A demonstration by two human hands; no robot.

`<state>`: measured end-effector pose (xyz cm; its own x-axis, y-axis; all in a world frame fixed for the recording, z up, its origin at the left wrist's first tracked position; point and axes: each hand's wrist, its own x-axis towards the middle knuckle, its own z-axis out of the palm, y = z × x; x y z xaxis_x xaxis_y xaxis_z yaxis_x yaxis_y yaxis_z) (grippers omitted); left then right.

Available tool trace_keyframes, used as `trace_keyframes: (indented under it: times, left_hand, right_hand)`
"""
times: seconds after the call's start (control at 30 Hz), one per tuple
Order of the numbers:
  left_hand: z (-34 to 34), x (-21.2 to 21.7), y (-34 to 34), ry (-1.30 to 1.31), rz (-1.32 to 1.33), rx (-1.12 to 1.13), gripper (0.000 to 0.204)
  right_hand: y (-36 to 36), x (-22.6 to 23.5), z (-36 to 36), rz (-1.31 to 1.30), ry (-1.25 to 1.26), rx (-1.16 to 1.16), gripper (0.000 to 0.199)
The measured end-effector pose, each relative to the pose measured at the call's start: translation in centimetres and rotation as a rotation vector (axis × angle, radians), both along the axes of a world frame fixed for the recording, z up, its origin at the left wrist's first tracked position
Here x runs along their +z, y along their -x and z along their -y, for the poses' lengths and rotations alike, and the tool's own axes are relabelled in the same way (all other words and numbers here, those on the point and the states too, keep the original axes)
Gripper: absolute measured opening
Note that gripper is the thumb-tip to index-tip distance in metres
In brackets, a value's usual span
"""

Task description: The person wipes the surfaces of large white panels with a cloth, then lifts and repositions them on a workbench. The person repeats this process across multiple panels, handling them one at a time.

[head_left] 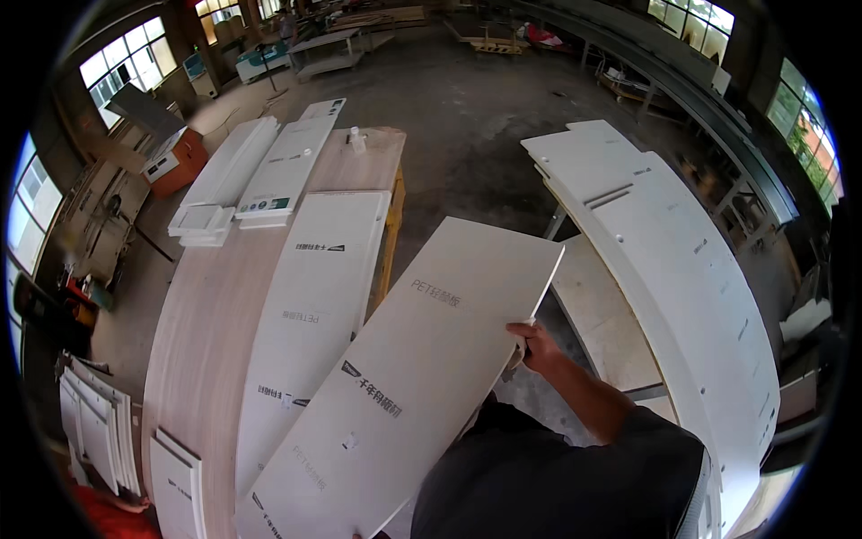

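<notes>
Wooden workbench (211, 305): one flat white panel (316, 314), one right-hand-held panel (422, 359).

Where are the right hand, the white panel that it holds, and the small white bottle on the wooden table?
right hand (530, 340), head view, on the knuckles at the panel's edge.
white panel (422, 359), head view, on the middle of its printed face.
small white bottle (357, 139), head view, on its body.

A woodworking workshop: white panels (628, 207) stacked on a long wooden surface (202, 332) and beside it, bare concrete floor (467, 108), machines (171, 157) along big windows (126, 58).
</notes>
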<state>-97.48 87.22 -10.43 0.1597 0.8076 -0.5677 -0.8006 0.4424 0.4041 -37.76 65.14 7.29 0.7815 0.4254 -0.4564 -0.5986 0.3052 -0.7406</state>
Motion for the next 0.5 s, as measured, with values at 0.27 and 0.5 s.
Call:
trace_keyframes:
  times: [0.27, 0.5]
  left_hand:
    - [-3.6, 12.7, -16.7, 0.079, -0.428, -0.499, 0.043]
    - [2.9, 18.5, -33.5, -0.2, -0.315, -0.985, 0.047]
  right_hand:
    - [5.7, 3.7, 15.8, 0.115, -0.199, -0.375, 0.038]
    - [10.3, 2.3, 32.5, 0.221, -0.253, -0.81, 0.043]
